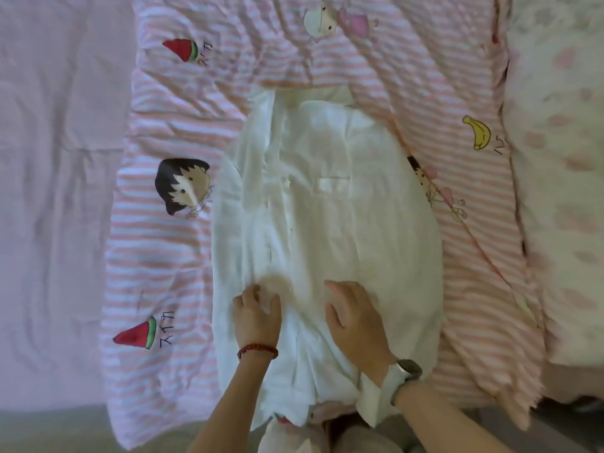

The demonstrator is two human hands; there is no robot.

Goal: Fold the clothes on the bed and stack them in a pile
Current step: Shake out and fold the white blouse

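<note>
Under both hands I see the white shirt (330, 204) spread front-up on the pink striped quilt (163, 256), stretching away from my wrists. My left hand (256, 317), red bead bracelet (258, 350) at the wrist, has its fingers curled into a bunch of the fabric. My right hand (353, 317), watch (403, 372) at the wrist, rests flat on the shirt with fingers relaxed.
</note>
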